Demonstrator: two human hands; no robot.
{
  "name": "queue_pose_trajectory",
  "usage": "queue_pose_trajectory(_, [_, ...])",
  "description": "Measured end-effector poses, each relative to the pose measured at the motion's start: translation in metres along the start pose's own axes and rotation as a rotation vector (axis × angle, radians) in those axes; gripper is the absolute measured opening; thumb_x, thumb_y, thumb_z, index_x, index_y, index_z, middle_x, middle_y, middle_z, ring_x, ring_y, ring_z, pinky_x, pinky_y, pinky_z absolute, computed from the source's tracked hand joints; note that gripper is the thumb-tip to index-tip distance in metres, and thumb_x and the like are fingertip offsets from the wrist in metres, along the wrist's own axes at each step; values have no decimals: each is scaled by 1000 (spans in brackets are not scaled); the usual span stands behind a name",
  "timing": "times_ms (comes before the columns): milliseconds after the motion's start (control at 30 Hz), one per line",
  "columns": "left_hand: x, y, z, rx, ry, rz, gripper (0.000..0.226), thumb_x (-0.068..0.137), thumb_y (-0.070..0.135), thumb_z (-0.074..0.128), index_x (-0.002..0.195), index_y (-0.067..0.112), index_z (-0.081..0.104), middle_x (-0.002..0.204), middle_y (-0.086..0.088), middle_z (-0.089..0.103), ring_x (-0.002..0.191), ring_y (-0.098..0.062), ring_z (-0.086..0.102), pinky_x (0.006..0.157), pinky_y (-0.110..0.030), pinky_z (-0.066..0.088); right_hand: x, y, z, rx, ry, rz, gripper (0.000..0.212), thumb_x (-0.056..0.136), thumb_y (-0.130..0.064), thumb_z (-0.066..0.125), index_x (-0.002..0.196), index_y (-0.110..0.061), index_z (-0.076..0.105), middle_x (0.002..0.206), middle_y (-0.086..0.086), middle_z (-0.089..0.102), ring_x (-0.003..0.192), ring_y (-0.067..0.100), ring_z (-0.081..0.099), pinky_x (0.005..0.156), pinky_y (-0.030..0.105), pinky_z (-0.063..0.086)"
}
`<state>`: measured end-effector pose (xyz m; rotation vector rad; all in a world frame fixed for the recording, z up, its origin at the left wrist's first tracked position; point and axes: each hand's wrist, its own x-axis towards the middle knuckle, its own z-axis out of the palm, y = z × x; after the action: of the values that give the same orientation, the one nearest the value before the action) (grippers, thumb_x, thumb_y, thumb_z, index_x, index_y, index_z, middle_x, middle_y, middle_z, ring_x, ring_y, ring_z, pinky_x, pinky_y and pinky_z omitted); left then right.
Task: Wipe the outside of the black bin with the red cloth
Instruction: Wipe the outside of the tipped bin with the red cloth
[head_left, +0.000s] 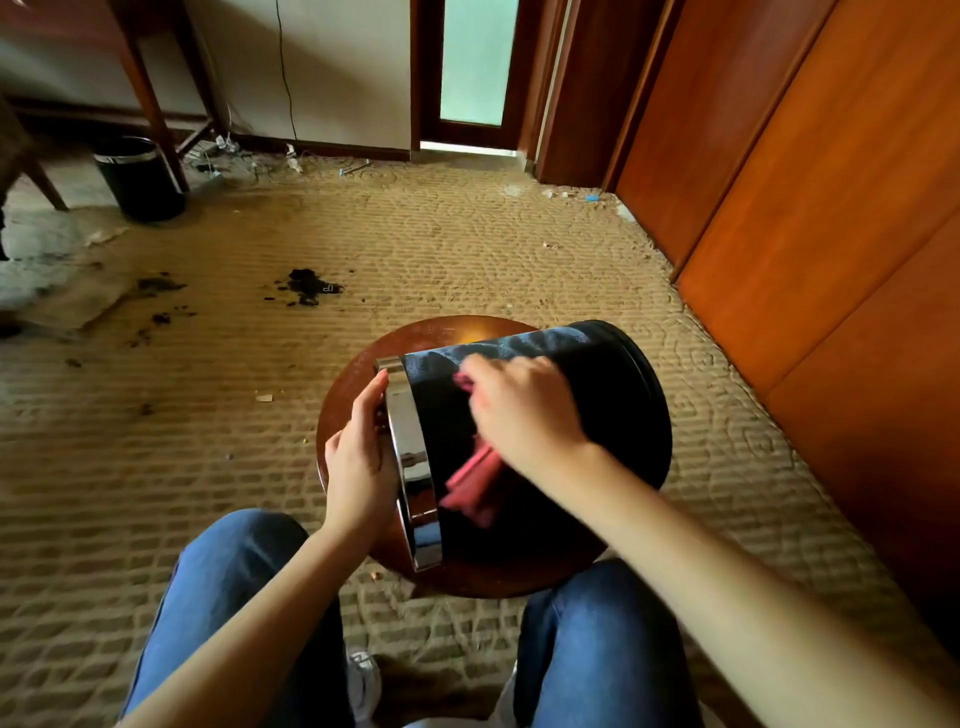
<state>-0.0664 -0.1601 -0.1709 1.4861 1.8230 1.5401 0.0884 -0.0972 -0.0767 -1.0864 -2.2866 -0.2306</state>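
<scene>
The black bin (597, 395) lies on its side on a round wooden stool (353, 374), its chrome rim (410, 457) turned to the left and its base to the right. My left hand (361, 457) grips the chrome rim at the bin's mouth. My right hand (519, 410) holds the red cloth (475, 486) against the bin's upper side wall, near the rim. Most of the cloth hangs out below my palm; the part under my fingers is hidden.
A second black bin (137, 179) stands by wooden furniture legs at the far left. Dark debris (309, 286) spots the patterned carpet ahead. Wooden wardrobe doors (810, 208) run along the right. My knees in jeans (234, 571) flank the stool.
</scene>
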Motion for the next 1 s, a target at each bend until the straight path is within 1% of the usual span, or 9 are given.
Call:
queue_pose_trajectory(100, [8,0,3,4,44,-6,54,86,5,48,128,40,45,125,10,60,118,-19,55,101,-54,41,-8,75,-33,-201,-124,243,13,74,-5,60,82,-13,68,63,15,67,58,35,65,54,35,48])
queue_pose_trajectory(200, [8,8,-1,77,83,58,47,85,8,42,126,29,50,130,4,57,122,-20,51,101,-49,36,-11,108,-52,-186,-229,460,16,85,-10,55,93,-17,67,82,15,70,77,39,64,64,38,46])
queue_pose_trajectory(267, [8,8,-1,66,123,92,44,85,9,42,124,28,51,129,4,55,121,-20,51,98,-55,39,-7,86,-40,-177,-148,437,16,78,-4,57,87,-11,68,75,19,67,71,40,63,58,37,46])
queue_pose_trajectory(367, [9,6,6,37,176,54,48,89,0,52,122,35,50,134,7,49,123,-20,50,98,-56,39,0,16,-10,12,0,256,16,60,-2,61,72,-11,68,58,13,63,53,32,61,46,31,45])
queue_pose_trajectory(500, [13,12,3,29,167,83,37,92,12,49,120,36,51,137,3,53,125,-18,50,100,-56,38,4,-68,17,136,33,30,25,71,-13,41,75,-12,66,66,4,66,60,27,61,58,31,44])
queue_pose_trajectory(633, [22,8,-4,-15,159,143,31,87,17,36,107,30,56,122,-2,65,115,-21,60,94,-60,43,-3,-26,9,81,32,-27,15,70,-14,53,77,-17,67,66,1,68,58,25,62,59,30,41])
queue_pose_trajectory(833, [24,16,-3,-82,120,65,26,90,24,38,104,29,59,112,7,66,110,-16,61,94,-56,44,-28,112,-38,-142,-30,319,16,75,-8,61,84,-18,70,69,6,71,59,29,67,56,36,53])
queue_pose_trajectory(933, [26,22,-1,-103,141,10,28,87,15,39,102,18,63,105,10,64,105,-11,60,94,-50,46,-21,98,-29,-137,-25,460,18,76,-6,59,86,-15,71,70,13,70,64,35,65,58,37,50])
queue_pose_trajectory(1000, [27,24,0,-116,135,-35,30,86,14,38,104,18,63,104,11,63,104,-8,59,96,-47,46,-10,58,-13,-70,53,379,19,67,-3,58,76,-13,71,61,13,66,56,33,63,52,34,48])
